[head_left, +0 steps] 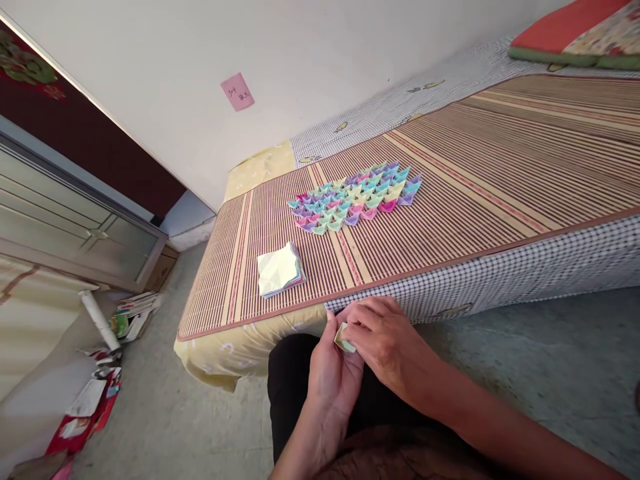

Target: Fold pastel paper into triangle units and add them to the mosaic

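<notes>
Over my lap, close to the bed's front edge, a small folded piece of pale yellow-green paper (345, 338) sits between my two hands. My left hand (334, 363) holds it from the left, thumb against its side. From the right, my right hand (377, 333) pinches the same paper, its fingers curled over and hiding part of it. Up on the mat lies a stack of square paper sheets (278, 270), cream on top with coloured edges below. Beyond it, several folded paper boats (353, 199) stand in close rows, in pink, purple, blue, green and yellow.
A striped bamboo mat (450, 160) covers the bed, with a checked sheet (525, 260) hanging at its front. A pink note (238, 92) is on the wall. A folded quilt (575, 37) lies far right. Papers (137, 317) and a cabinet (95, 227) stand left.
</notes>
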`<state>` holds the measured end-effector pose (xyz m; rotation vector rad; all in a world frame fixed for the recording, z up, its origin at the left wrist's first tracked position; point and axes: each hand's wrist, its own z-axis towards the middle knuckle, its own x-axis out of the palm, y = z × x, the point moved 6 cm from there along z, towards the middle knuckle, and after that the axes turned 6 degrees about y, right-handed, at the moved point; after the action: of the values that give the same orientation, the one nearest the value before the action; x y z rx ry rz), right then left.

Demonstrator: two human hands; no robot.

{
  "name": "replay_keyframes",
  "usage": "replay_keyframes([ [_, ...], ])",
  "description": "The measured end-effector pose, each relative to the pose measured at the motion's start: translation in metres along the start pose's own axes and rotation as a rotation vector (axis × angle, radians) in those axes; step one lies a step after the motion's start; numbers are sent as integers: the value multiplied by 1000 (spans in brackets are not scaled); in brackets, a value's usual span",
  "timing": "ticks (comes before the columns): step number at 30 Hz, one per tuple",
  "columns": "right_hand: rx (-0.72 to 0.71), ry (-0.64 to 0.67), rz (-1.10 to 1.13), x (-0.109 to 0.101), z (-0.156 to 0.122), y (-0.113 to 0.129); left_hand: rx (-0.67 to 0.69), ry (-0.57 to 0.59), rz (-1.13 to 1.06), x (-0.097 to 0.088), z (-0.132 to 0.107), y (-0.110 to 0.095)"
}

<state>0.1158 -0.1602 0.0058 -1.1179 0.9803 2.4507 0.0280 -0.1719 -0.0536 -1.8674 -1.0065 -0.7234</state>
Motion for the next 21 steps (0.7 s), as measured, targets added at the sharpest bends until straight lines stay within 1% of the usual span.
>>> replay_keyframes([
  [5, -8, 33, -40, 1, -1, -1, 22, 13, 13, 1, -2, -3],
  [10, 2, 59, -72, 3, 0, 1, 31, -49, 8, -2, -3, -4],
  [12, -1, 52, -68, 4, -1, 3, 28, -69, 8, -3, -3, -4],
  [17, -3, 1, -48, 5, -7, 11, 5, -43, 58, -3, -6, -1],
  [19, -14, -27, -56, 5, -9, 14, 1, -21, 92, -4, -8, 1],
  [21, -39, -71, -66, 4, -13, 17, -2, 23, 110, -4, -11, 4],
])
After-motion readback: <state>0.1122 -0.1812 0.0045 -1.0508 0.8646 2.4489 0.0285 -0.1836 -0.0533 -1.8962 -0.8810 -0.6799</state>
